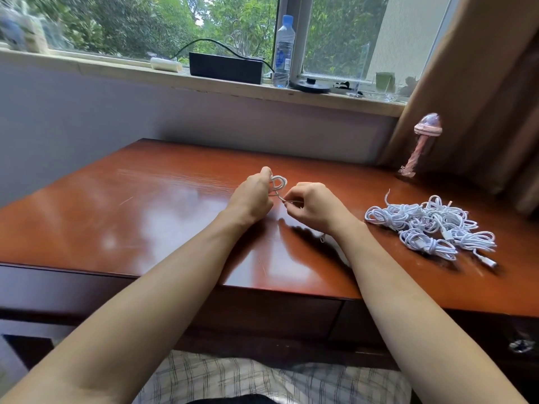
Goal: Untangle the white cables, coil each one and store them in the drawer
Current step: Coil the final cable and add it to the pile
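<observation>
My left hand (253, 196) grips a thin white cable (279, 183) wound in small loops; my right hand (309, 206) pinches its end.

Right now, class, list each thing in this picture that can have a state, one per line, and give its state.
Left hand: grips a small coil of white cable.
Right hand: fingers pinch that cable's loose end.
Cable pile: heaped on the desk, apart from both hands.
Drawer: closed.
Water bottle: upright, cap on.
Pink bottle: upright, lid on.
</observation>
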`<action>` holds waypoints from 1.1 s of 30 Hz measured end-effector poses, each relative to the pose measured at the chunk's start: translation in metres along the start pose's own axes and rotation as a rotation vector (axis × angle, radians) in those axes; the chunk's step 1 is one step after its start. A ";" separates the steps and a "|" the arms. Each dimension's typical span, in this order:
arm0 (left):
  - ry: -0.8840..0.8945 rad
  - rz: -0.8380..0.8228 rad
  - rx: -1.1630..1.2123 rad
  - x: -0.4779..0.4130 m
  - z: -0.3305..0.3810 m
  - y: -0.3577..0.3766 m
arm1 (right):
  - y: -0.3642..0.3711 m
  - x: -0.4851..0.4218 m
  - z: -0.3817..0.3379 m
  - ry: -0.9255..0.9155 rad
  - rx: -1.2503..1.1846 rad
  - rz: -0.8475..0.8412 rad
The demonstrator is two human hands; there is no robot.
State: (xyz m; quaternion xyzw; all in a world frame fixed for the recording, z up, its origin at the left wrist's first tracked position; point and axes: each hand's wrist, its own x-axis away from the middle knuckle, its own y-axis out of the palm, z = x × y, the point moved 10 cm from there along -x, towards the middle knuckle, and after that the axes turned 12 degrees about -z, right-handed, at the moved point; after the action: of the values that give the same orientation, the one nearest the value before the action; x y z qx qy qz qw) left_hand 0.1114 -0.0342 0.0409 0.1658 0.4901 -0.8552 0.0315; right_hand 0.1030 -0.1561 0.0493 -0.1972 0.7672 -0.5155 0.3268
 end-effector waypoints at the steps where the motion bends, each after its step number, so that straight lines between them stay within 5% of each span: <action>1: -0.001 0.003 0.019 0.000 -0.001 0.000 | -0.001 -0.001 -0.005 -0.041 0.053 0.028; 14: 0.068 -0.115 0.345 -0.004 -0.008 0.013 | -0.007 -0.002 -0.019 -0.187 0.263 0.154; 33: 0.147 -0.345 0.250 0.000 0.005 0.033 | -0.030 0.009 0.002 0.006 -0.088 0.152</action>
State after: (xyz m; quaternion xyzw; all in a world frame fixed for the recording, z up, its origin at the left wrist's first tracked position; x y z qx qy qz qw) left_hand 0.1178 -0.0554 0.0157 0.1440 0.4026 -0.8875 -0.1720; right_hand 0.0970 -0.1746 0.0735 -0.1512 0.8027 -0.4556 0.3538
